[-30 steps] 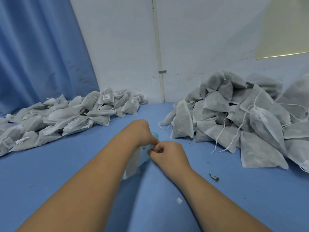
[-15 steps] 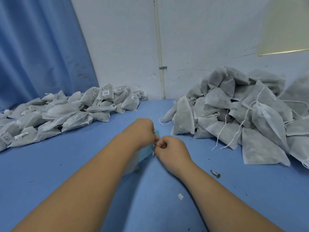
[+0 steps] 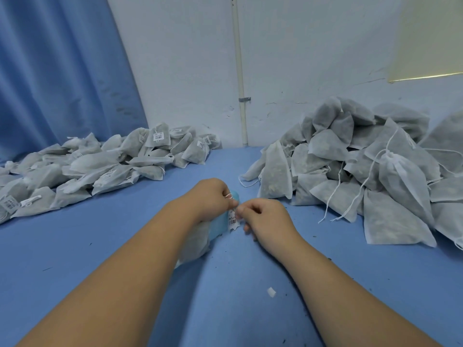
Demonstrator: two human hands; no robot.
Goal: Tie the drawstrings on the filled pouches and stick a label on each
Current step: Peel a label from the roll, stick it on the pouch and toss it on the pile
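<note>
Fingers of the right hand were pinched on a label | left hand was curled round the pouch and blue backing strip, left of the untied heap | step judged: label peeling | next: flat pressing onto pouch called for.

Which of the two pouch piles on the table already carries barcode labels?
The left pile, beside the blue curtain: white barcode labels show on several pouches. The right pile shows loose drawstrings and no labels.
</note>
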